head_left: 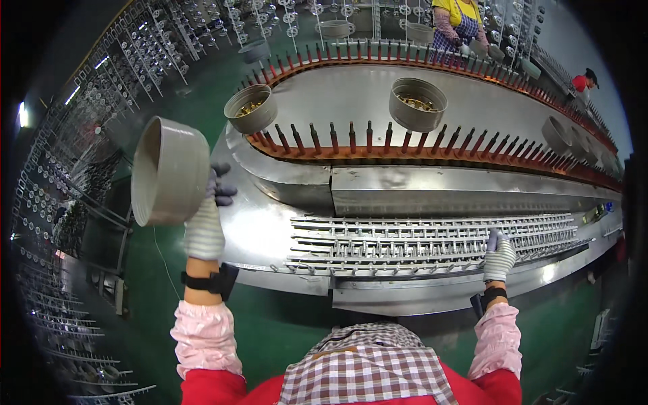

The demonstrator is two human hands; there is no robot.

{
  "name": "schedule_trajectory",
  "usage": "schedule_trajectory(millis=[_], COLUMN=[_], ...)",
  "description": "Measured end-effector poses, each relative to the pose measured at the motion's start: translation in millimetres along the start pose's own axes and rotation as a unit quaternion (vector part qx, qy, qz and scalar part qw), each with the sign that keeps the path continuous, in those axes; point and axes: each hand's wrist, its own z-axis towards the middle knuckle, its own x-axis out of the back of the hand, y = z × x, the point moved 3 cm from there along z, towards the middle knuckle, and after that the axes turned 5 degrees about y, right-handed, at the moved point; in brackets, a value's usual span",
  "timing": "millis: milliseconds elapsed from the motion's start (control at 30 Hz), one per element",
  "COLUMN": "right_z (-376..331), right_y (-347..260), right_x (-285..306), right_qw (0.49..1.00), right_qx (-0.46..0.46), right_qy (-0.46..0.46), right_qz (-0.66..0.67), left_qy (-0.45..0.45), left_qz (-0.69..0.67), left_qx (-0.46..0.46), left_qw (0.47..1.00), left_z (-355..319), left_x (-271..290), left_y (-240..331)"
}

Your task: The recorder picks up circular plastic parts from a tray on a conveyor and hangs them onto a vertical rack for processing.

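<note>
Head view: a grey tub [169,171] is held up at left by the left hand [204,226], gloved, fingers closed round its far rim, tub tipped on its side with the open mouth facing left, well clear of the metal bench [270,236]. The right hand [499,256], also gloved, is laid on the right end of a rack of pins [432,239] on the bench; fingers look loosely curled on the pins, whether anything is pinched cannot be told. Farther off, a conveyor track [405,152] with upright red-tipped pegs is seen curving round, and two more tubs [251,108] [418,103] with small brass-coloured parts inside are set on the plate within it. More tubs are seen at far right. Another person in yellow [459,20] is at the far side, one in red [584,81] at far right. Risk, as judged: the tub is gripped by one edge only and tilted, so it could slip or anything inside could spill to the green floor [270,324]; the sleeve could snag on pegs if the track runs.
</note>
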Motion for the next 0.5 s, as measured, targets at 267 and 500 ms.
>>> schedule_trajectory(millis=[267,500], right_z=[-1,2], right_y=[-4,-8], right_x=[5,11], right_qw=[0.998,0.998], right_qx=[-0.031,-0.031], right_qy=[-0.046,-0.045], right_qz=[-0.026,-0.038], left_qy=[-0.088,-0.236], left_qz=[0.02,0.047], left_qx=[0.07,0.06], left_qw=[0.993,0.969], left_z=[-108,-162], left_x=[-47,-85], left_y=[-74,-169])
